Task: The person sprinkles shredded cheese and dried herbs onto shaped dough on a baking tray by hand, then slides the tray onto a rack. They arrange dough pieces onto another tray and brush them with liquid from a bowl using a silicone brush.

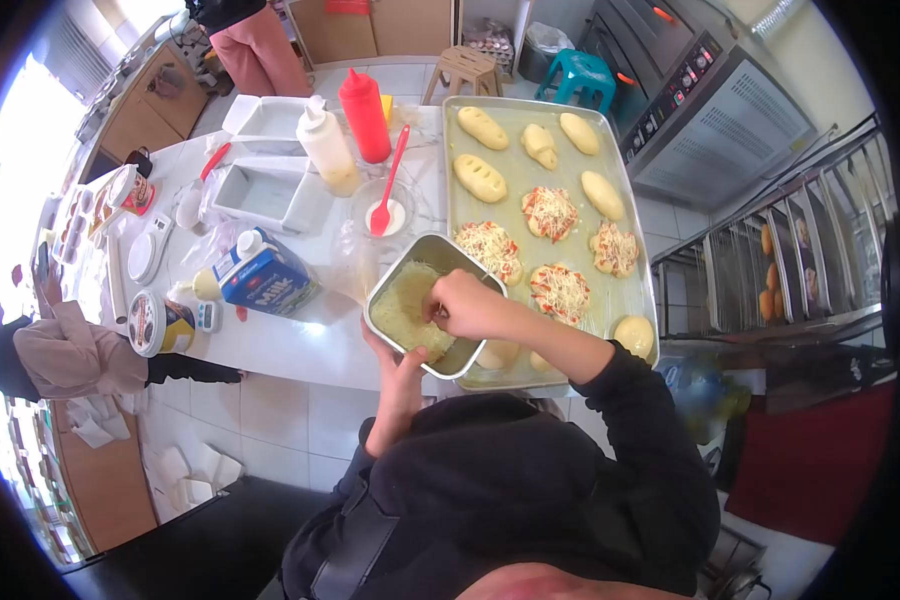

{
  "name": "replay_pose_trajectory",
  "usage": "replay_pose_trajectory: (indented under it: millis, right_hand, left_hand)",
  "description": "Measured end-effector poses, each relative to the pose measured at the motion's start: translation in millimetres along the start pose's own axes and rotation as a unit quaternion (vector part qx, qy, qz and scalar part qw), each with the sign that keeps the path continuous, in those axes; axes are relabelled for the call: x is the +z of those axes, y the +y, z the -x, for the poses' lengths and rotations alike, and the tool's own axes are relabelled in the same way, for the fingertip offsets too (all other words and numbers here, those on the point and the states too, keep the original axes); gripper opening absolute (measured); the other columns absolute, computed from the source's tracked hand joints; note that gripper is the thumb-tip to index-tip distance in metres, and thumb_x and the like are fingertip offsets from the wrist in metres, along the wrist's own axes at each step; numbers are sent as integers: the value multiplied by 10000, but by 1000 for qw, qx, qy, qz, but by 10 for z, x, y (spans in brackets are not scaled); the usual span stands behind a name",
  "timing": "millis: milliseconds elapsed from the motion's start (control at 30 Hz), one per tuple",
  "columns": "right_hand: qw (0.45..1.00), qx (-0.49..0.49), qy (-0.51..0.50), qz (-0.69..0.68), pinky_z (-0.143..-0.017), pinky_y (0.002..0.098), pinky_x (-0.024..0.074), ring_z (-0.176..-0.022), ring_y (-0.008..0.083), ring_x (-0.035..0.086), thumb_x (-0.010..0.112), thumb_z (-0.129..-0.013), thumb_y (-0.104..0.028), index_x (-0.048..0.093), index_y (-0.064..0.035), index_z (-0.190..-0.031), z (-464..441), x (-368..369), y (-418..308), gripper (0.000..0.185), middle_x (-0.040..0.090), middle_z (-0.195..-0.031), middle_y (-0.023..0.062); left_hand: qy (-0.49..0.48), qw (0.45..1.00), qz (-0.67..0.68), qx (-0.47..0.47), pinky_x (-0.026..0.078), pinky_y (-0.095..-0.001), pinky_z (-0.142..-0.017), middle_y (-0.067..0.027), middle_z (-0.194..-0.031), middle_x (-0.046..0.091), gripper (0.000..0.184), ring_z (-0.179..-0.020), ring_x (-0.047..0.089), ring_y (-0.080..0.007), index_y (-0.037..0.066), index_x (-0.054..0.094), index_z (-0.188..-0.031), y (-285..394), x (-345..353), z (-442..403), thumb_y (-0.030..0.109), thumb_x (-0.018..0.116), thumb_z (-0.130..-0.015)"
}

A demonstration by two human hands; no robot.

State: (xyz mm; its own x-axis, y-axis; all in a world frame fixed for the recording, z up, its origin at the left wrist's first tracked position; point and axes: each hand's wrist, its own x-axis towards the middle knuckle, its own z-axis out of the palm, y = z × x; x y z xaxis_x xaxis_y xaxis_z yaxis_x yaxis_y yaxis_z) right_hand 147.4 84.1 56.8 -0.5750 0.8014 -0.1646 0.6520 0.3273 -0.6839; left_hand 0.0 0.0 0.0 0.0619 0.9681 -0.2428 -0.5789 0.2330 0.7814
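My left hand (pixel 399 378) grips the near left rim of a square metal container (pixel 467 358), thumb over the edge. Pale grated cheese (pixel 406 312) lies inside it. Into the container reaches my right hand (pixel 464 305), its fingers curled together at the cheese; the fingertips are partly hidden. The container is tilted over the left edge of a large baking tray (pixel 625 300). On that tray are several dough pieces topped with shreds and red bits, such as one topped bun (pixel 560 292), and plain dough pieces like the scored loaf (pixel 480 178).
Left of the container stand a milk carton (pixel 268 275), a red squeeze bottle (pixel 366 115), a white squeeze bottle (pixel 326 147) and a bowl with a red spatula (pixel 390 185). White tubs (pixel 270 190) sit behind. A rack (pixel 780 260) is at right; another person (pixel 70 350) stands at left.
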Motion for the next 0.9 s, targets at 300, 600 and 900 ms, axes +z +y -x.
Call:
replay_pose_trajectory:
  millis: [300, 600, 900]
  right_hand:
    - [958, 121, 181, -185, -580, 256, 484, -630, 132, 622, 633, -655, -36, 652, -2, -776, 221, -628, 1013, 127, 645, -695, 99]
    - [945, 219, 239, -49, -678, 290, 488, -732, 196, 625, 597, -616, 24, 654, -35, -777, 33, -208, 1658, 180, 645, -755, 96]
    - [941, 208, 265, -35, -633, 277, 493, -678, 171, 624, 628, -619, -3, 645, -39, -762, 24, -249, 1596, 149, 643, -728, 79]
  left_hand:
    - [44, 999, 12, 12, 453, -453, -807, -131, -1320, 206, 891, -1190, 311, -308, 255, -45, -1351, 121, -51, -29, 73, 544, -709]
    - [68, 997, 18, 10, 346, -467, -925, -82, -1311, 245, 823, -1211, 287, -277, 230, 73, -1345, 222, -9, -53, 136, 580, -703]
    - [60, 998, 22, 2, 336, -463, -935, -83, -1313, 248, 799, -1212, 289, -273, 224, 75, -1344, 195, -23, -56, 105, 563, -722]
